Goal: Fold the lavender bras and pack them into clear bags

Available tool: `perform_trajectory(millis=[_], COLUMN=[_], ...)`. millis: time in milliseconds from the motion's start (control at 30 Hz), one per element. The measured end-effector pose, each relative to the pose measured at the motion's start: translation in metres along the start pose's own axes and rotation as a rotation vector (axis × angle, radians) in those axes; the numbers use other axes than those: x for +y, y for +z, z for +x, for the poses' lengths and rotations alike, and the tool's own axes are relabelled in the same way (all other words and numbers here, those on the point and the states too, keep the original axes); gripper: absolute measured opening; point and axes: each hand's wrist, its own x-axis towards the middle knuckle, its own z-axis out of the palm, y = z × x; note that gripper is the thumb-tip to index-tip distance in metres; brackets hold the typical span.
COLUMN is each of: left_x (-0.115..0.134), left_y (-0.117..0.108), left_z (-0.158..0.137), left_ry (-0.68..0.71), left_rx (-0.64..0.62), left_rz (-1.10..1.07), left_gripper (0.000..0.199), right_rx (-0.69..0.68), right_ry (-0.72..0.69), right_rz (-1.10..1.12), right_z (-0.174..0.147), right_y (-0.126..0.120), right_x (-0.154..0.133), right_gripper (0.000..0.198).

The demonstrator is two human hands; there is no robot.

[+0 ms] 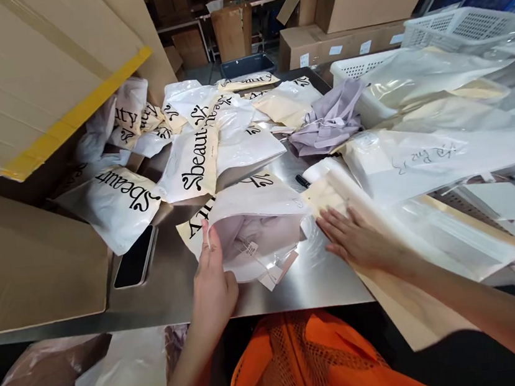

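My left hand pinches the left edge of the mouth of a white plastic garment bag, which gapes toward me. Inside it lies a pale lilac garment with a paper hang tag sticking out at the opening. My right hand lies flat, fingers stretched, on a long stack of cream and white bags that overhangs the table's front edge. Just beyond those fingers a black marker is partly visible. A lilac garment is bunched up farther back, outside any bag.
Printed bags are piled across the back and left of the metal table. A phone rests beside a cardboard box. Filled clear bags and white plastic baskets crowd the right. Cartons stand behind.
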Motion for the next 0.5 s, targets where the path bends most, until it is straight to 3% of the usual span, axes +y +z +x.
perform_trajectory(millis=[67,133,267,367,500], left_x=[0.0,0.001,0.003,0.003,0.001], left_y=[0.001,0.004,0.012,0.018,0.012], left_z=[-0.003,-0.006,-0.012,-0.015,-0.016], left_ry=[0.013,0.035,0.056,0.059,0.053], left_rx=[-0.004,-0.008,-0.035,-0.047,-0.045], left_rz=[0.0,-0.005,-0.013,-0.027,-0.062], left_gripper=[0.093,0.093,0.094,0.094,0.093], right_rx=[0.015,0.023,-0.074,-0.201,-0.222], right_ry=[0.103,0.169,0.105,0.091,0.053], right_rz=[0.006,-0.005,0.127,0.256,0.32], right_z=[0.018,0.031,0.043,0.054,0.073], right_y=[-0.013,-0.032,-0.055,-0.046,-0.021], right_x=[0.011,-0.001,-0.079,-0.133,-0.154], right_gripper=[0.049,0.045,0.036,0.04,0.018])
